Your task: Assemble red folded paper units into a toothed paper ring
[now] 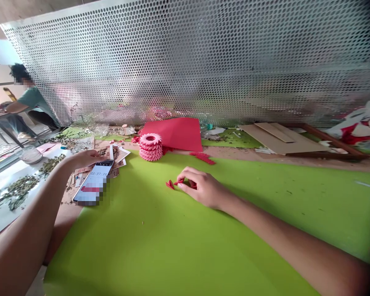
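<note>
My right hand [205, 189] is closed in a pinch on a small red folded paper piece [179, 181], low over the green sheet [160, 246]. Just left of its fingertips lies another folded red piece [169, 184]. Farther back stands a ring-shaped stack of pink and red folded paper [151, 147], with a hole in its top. My left hand [86, 158] rests by the top end of a phone [94, 183], its fingers stretched out over paper scraps and partly hidden. A timer shows on the phone's screen.
A red paper sheet [180, 133] lies behind the stack, with a row of red pieces [203, 157] nearby. Cardboard [280, 137] sits at the back right. A perforated metal panel [203, 61] closes off the back. Dried plants [21, 189] lie left; a person [33, 98] sits beyond.
</note>
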A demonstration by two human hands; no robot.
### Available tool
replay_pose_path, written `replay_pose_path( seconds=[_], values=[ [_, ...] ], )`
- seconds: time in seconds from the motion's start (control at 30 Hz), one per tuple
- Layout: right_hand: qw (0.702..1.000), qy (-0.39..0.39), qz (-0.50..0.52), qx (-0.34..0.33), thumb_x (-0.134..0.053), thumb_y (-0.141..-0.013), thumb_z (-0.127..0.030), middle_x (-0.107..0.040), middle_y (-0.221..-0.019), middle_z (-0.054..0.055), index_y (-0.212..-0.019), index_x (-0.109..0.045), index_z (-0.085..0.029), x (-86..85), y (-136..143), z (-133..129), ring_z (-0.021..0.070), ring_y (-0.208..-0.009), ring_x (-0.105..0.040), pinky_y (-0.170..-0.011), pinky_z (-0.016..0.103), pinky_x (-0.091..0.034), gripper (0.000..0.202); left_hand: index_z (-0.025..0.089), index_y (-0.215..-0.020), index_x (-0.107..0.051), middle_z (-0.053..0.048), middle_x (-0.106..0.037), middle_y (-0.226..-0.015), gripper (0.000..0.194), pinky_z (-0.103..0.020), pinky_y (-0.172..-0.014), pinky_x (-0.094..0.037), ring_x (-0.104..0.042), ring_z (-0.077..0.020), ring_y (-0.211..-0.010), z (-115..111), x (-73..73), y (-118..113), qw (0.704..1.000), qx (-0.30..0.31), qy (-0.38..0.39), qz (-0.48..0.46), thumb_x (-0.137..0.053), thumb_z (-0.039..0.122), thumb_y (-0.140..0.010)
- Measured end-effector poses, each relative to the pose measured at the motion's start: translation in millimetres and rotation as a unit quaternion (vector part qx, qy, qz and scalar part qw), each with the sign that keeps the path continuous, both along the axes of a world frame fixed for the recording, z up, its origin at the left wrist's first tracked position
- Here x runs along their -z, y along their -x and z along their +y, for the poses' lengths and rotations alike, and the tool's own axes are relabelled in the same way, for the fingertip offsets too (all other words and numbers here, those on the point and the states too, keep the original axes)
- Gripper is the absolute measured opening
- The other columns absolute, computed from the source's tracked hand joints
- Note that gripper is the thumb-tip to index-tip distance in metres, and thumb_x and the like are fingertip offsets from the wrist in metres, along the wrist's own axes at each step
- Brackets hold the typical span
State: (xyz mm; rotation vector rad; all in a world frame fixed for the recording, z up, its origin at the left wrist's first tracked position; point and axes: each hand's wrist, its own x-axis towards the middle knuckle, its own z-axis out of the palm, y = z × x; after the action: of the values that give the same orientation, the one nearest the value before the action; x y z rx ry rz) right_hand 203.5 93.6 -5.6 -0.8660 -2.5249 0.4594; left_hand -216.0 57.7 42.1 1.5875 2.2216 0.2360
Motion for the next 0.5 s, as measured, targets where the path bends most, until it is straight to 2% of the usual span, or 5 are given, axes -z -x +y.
replay_pose_path(
  seconds=[0.3, 0.5],
  values=[
    [1.000, 0.008, -0.003, 0.004, -0.057, -0.094, -0.030, -0.065, -0.095, 0.004, -0.094, -0.065, -0.020, -1.1, -1.2, -0.2, 0.0128, -0.061, -0.053, -0.060, 0.026, -0.040, 0.013, 0.019, -0.083, -0.061, -0.002, -0.059, -0.074, 0.064, -0.029, -0.062, -0.036, -0.051, -0.0207, -0.072, -0.7, -3.8, -5.6, 0.999, 0.010, 0.018, -0.030, -0.066, 0.076, -0.055],
    [1.000, 0.010, -0.009, 0.007, -0.057, -0.094, -0.029, -0.065, -0.095, 0.004, -0.095, -0.065, -0.019, -1.3, -0.5, -0.3, 0.0124, -0.061, -0.052, -0.059, 0.026, -0.039, 0.013, 0.017, -0.086, -0.064, -0.001, -0.060, -0.073, 0.061, -0.027, -0.060, -0.036, -0.051, -0.0198, -0.071, -0.8, -3.3, -4.4, 0.999, 0.016, 0.017, -0.025, -0.068, 0.071, -0.059]
  ],
)
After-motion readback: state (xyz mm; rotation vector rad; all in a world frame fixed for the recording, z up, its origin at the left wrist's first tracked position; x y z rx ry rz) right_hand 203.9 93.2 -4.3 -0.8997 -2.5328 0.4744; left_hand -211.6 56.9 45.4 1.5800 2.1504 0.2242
